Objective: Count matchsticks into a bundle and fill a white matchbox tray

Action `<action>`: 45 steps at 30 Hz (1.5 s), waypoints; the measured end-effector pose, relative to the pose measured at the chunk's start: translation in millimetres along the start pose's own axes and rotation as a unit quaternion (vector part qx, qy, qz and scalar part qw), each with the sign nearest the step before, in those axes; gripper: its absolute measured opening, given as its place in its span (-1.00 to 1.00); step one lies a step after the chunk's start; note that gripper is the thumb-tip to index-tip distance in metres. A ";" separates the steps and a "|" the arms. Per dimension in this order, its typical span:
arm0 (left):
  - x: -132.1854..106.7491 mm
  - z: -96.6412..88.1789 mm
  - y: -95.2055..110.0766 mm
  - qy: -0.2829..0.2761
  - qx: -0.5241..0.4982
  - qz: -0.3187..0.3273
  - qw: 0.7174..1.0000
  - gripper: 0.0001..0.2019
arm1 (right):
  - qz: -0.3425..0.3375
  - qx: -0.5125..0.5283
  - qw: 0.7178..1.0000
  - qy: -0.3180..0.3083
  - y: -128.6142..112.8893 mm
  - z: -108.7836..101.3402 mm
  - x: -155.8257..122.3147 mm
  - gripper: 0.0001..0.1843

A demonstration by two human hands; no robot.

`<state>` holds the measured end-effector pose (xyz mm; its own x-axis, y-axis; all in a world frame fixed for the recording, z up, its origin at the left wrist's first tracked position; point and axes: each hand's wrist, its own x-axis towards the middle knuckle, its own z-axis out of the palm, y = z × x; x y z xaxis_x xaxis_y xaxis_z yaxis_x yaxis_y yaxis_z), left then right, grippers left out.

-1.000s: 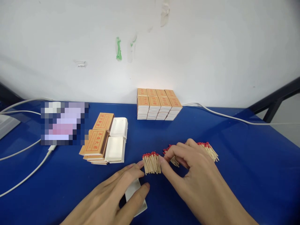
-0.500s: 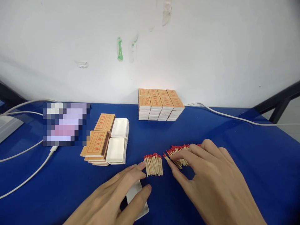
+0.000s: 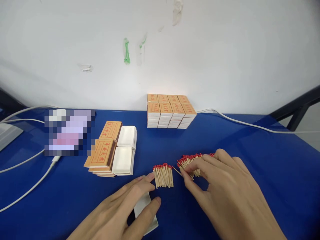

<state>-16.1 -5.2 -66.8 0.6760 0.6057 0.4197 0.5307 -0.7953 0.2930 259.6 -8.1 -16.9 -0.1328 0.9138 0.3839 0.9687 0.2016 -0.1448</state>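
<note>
My left hand [image 3: 130, 206] has its thumb and fingers spread. Its index fingertip rests against the left side of a small row of red-headed matches [image 3: 163, 176]. Below that hand, a white matchbox tray [image 3: 146, 203] is partly covered by the fingers and thumb. My right hand [image 3: 220, 186] pinches with thumb and index finger at the end of a single match [image 3: 177, 171], whose red head points left at the row. Behind those fingers spreads a larger pile of matches [image 3: 188, 160], partly hidden by the hand.
White inner trays [image 3: 123, 160] are stacked beside orange matchbox sleeves [image 3: 101, 152] on the left. A block of closed matchboxes [image 3: 171, 111] stands against the wall. A blurred-out device [image 3: 70, 130] with a white cable [image 3: 37, 190] lies at far left; another cable [image 3: 240, 125] runs right.
The right fingers have drawn slightly back from the row's edge, and one match now sticks out leftwards from them, apart from the pile. The left hand stays nearly still.
</note>
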 end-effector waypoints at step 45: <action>2.1 -7.9 14.1 0.090 0.108 0.044 0.989 -0.67 | 0.032 -0.033 0.999 0.008 -14.3 11.7 0.6 -0.84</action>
<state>-11.2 -15.3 -55.0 0.6330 0.5053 0.5865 0.5836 -0.8093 0.0673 243.3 -6.3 -25.2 -0.0675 0.9180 0.3909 0.9869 0.1190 -0.1090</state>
